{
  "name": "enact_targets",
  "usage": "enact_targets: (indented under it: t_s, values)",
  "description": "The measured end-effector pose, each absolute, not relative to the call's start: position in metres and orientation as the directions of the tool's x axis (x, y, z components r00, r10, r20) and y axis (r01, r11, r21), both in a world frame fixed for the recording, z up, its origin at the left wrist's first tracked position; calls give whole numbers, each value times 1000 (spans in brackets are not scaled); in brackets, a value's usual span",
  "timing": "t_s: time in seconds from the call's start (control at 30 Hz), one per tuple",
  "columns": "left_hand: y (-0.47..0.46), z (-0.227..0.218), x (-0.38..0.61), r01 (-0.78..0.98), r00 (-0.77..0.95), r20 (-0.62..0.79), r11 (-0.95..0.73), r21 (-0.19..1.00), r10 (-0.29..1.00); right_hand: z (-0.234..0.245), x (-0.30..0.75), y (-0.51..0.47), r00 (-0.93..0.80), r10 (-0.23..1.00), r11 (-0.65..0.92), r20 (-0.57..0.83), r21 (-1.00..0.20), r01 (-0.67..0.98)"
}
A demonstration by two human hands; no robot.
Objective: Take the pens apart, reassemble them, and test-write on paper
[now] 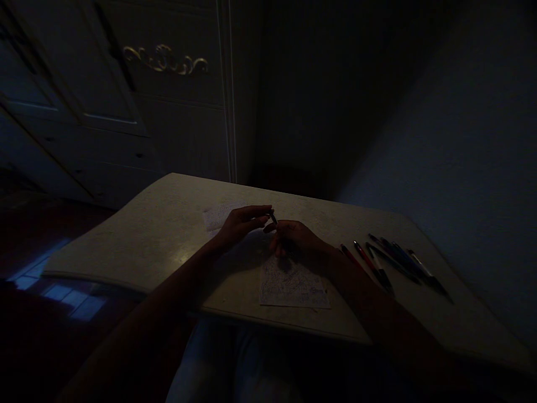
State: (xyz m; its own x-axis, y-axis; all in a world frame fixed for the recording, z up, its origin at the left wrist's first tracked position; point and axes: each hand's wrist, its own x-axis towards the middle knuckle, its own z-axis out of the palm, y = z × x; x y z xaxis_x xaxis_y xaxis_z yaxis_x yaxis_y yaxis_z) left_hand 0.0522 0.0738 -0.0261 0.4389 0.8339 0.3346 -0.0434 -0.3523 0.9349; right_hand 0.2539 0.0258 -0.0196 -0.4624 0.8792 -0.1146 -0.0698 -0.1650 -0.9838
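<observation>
In the dim head view, my right hand is closed around a pen whose upper end points up and left. My left hand reaches in from the left, its fingertips pinched at that upper end. Under my right hand lies a sheet of paper covered in dense dark marks. A second marked paper is partly hidden behind my left hand. The pen's lower part is hidden by my right fingers.
Several pens lie side by side on the pale table, to the right of my right forearm. A wall borders the table's right side. Beyond the far edge stands a cabinet with an ornate handle.
</observation>
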Motion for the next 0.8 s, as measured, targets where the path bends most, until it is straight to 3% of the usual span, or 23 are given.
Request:
enact_targets:
  t_s: [0.3,0.47,0.8]
  values:
    - [71,-28,58,-260,500,225,-104,960,836,-29,249,22,-475,877,-163,-71,-974,-156]
    - [74,-24,55,-410,404,235,-54,910,884,-23,248,25,-497,867,-146,-42,-974,-173]
    - [79,-23,53,-311,289,189,-94,946,939,-18,247,22,-498,861,-166,-103,-983,-84]
